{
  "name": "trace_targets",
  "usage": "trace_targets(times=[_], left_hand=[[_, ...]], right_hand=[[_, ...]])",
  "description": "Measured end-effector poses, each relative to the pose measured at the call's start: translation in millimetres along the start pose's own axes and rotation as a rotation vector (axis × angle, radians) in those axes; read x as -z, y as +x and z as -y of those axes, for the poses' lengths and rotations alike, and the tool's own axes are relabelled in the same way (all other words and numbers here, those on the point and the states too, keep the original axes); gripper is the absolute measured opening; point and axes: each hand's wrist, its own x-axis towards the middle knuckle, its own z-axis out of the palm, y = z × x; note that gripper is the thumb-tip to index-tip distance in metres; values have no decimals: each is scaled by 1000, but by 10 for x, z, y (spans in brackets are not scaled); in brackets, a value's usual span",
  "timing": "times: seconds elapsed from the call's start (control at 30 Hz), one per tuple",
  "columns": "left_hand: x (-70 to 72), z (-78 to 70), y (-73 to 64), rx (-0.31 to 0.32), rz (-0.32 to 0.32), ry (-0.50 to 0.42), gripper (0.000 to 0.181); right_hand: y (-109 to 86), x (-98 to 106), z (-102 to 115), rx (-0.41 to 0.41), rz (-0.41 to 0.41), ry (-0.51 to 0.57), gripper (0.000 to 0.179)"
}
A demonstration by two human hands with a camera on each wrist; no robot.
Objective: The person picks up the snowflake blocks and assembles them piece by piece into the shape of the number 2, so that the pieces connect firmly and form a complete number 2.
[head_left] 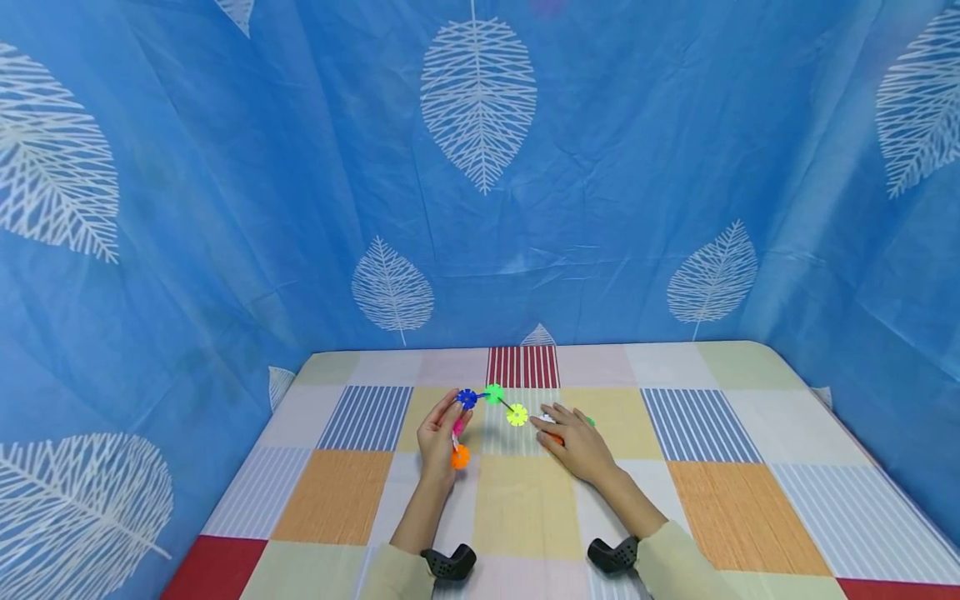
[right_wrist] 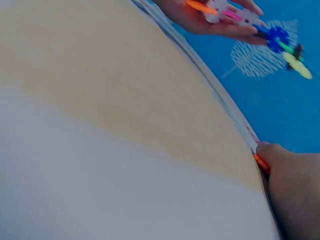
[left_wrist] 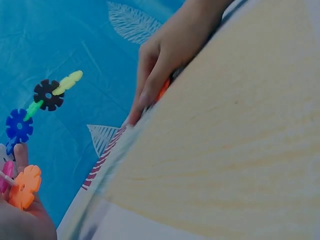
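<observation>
My left hand (head_left: 437,442) holds up a chain of notched plastic snowflake discs, pinched between thumb and fingers. From the hand the chain runs out through a blue disc (head_left: 467,399), a green disc (head_left: 494,393), a black disc (left_wrist: 48,95) and a yellow disc (head_left: 517,415) at its free end. An orange disc (head_left: 461,457) and a pink disc (left_wrist: 7,176) sit near the palm. My right hand (head_left: 581,446) lies low over the table, fingers spread above loose discs. An orange disc (head_left: 556,438) shows under them, partly covered, and a green disc (head_left: 590,422) peeks out beyond.
A patchwork-patterned cloth (head_left: 525,500) covers the table. Behind it and at both sides hangs a blue curtain (head_left: 600,208) with white leaf prints. Black bands (head_left: 450,563) are worn on both wrists.
</observation>
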Motion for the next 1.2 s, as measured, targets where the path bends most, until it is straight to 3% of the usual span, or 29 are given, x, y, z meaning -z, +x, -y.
trace_targets(times=[0.17,0.27,0.53,0.83,1.03,1.2], left_hand=[[-46,59,-6,-8,51,72,34],[-97,108,-36,9,50,116,33],[-185,297,-102,51,66,206,33],[-201,343,-234,39,62,477,22],[-167,252,-412,-64,54,783,19],[-102,187,-510,-132,97,979,22]], right_hand=[[-167,167,-253,-95,-48,-8,33],[-238,234,-357,-141,-61,9,33],[-292,259,-426,-144,-59,31,34],[-305,298,-436,-186,-77,80,45],[-313,310,-464,-198,-102,155,49],[-325,326,-472,-184,-117,180,48]])
